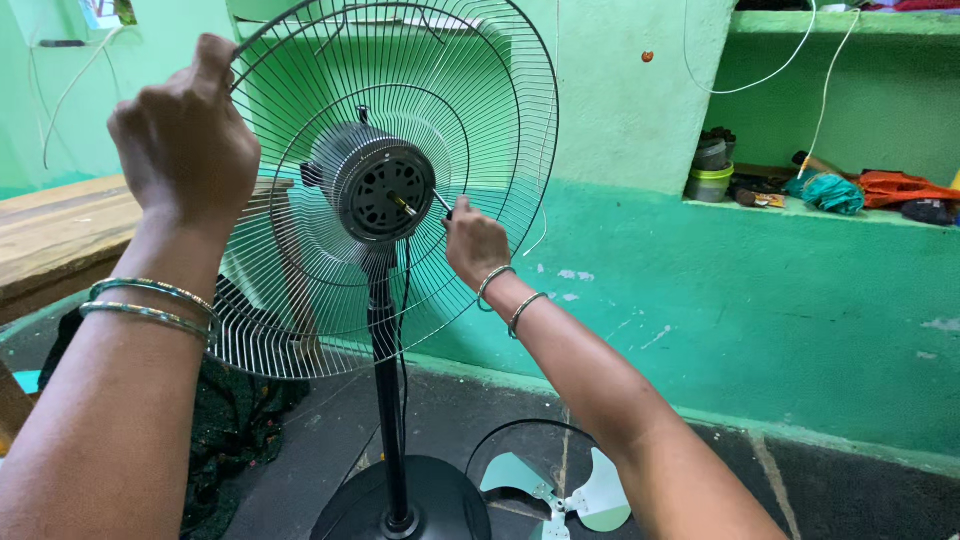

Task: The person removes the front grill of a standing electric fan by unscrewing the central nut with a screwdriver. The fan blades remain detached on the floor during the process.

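Guard [480, 120] rim in left hand [185, 150] grip.

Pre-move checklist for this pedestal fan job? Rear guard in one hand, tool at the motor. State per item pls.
1. Left hand steadying the rear guard at its upper rim: ok, grip closed on the rim wire.
2. Right hand holding a small tool at the motor face: ok; tip contact cannot tell.
3. Blade off the motor shaft: ok, fan blade lies on the floor.
4. Front guard ring removed: ok, on the floor around the blade.
5. Stand pole upright in the base: ok.
6. Power unplugged: cannot tell, no plug in view.
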